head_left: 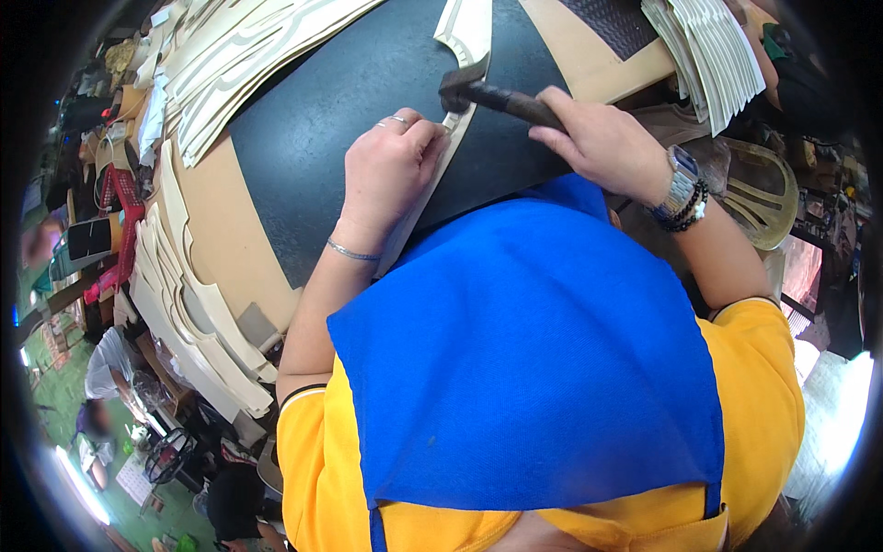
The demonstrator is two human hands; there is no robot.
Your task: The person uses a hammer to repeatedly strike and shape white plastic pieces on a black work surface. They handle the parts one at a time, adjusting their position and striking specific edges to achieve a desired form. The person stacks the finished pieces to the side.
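A long, curved cream-coloured cut piece (471, 35) runs across the dark board (313, 138) toward my body. My left hand (391, 164) is closed at its edge, with thumb and fingertips pinched together there. In my right hand (602, 143) is the handle of a hammer (510, 103), gripped with the fingers wrapped round it. The hammer's dark head is over the cut piece's edge, just beyond my left fingertips; I cannot tell whether it touches. My left hand and the blue apron (533, 350) hide part of the piece's near end.
Large stacks of cream cut pieces (244, 69) lie at the far left, with more curved ones (198, 308) nearer. Another fanned stack (713, 60) stands at the far right. A plastic chair (759, 189) is at the right. Other people (110, 368) are at the left.
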